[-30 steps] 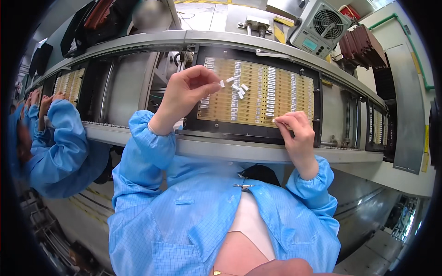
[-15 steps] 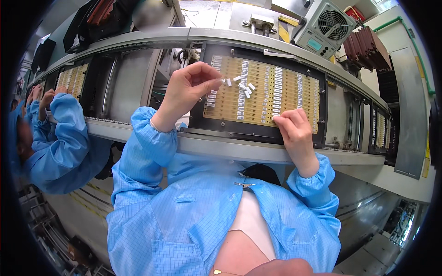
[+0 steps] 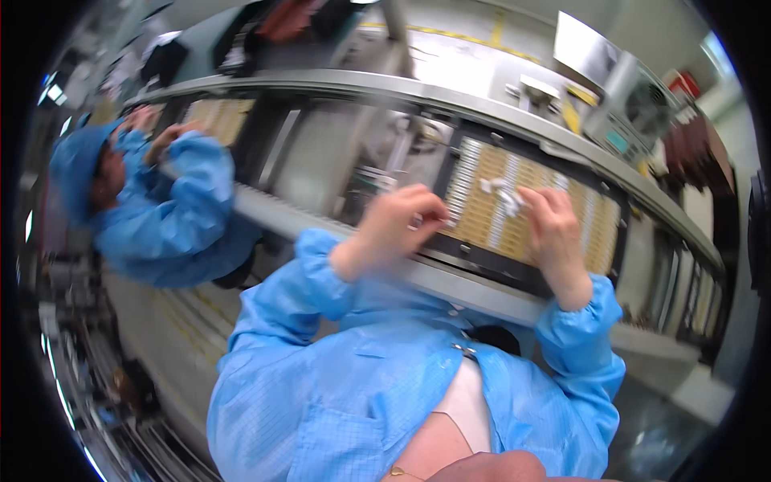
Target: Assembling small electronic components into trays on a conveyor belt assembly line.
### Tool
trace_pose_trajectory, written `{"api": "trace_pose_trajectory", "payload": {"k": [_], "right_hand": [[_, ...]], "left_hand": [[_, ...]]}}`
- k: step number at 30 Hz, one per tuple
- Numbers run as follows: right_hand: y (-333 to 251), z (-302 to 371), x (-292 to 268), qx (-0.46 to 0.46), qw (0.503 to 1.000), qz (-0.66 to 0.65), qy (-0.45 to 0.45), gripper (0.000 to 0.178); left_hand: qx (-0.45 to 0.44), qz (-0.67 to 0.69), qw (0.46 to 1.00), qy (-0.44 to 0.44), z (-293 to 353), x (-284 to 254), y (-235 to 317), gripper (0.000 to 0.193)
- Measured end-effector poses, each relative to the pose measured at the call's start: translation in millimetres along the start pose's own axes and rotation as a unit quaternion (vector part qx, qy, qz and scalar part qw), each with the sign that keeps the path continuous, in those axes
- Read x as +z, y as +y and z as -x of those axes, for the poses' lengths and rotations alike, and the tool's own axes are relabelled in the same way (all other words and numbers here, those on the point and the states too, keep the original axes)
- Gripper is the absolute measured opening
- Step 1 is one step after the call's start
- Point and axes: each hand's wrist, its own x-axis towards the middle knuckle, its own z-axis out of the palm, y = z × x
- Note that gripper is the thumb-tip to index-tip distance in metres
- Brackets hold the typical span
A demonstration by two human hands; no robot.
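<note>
A yellowish circuit board panel (image 3: 590, 217) with rows of small white parts lies in a black frame (image 3: 490, 263). A small heap of loose white rectangular parts (image 3: 507, 202) sits on its middle. My left hand (image 3: 395, 226) is at the panel's left edge, thumb and fingertips closed together; whatever is between them is too small and blurred to name. Over the panel, my right hand (image 3: 556, 237) has its thumb and fingers pinched beside the loose parts. Whether it grips one of them is hard to see.
The frame rests between metal conveyor rails (image 3: 385, 90). Beyond the far rail stands a grey box with a fan (image 3: 642, 104), near brown stacked boards (image 3: 697, 157). At left, a co-worker in a blue coat (image 3: 173, 209) handles another panel (image 3: 221, 119).
The view has swung left, bringing more of the co-worker in. My right hand has gone from the panel's near edge to the loose parts. My left hand has drawn back to the left edge.
</note>
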Motion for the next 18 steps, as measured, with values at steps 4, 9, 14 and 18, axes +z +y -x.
{"api": "trace_pose_trajectory", "payload": {"k": [4, 9, 14, 18], "right_hand": [[16.6, 3.4, 0.2, -0.005, 0.998, 0.04, -0.046, 0.026], [-2.0, -13.6, -10.4, 0.02, 0.999, -0.007, -0.045, 0.02], [-11.9, -7.5, -20.8, 0.082, 0.994, -0.074, 0.009, 0.016], [-27.6, 2.5, -41.1, 0.099, 0.988, -0.116, 0.006, 0.007]], "left_hand": [[0.051, -0.005, 0.998, 0.025, 9.6, 12.5, 5.2, 0.01], [0.068, -0.04, 0.996, 0.052, 10.8, 1.0, 18.0, 0.009], [0.091, -0.038, 0.993, 0.065, 4.6, 9.4, 7.3, 0.012], [0.079, -0.111, 0.987, 0.082, 10.4, 6.3, 0.6, 0.014]]}}
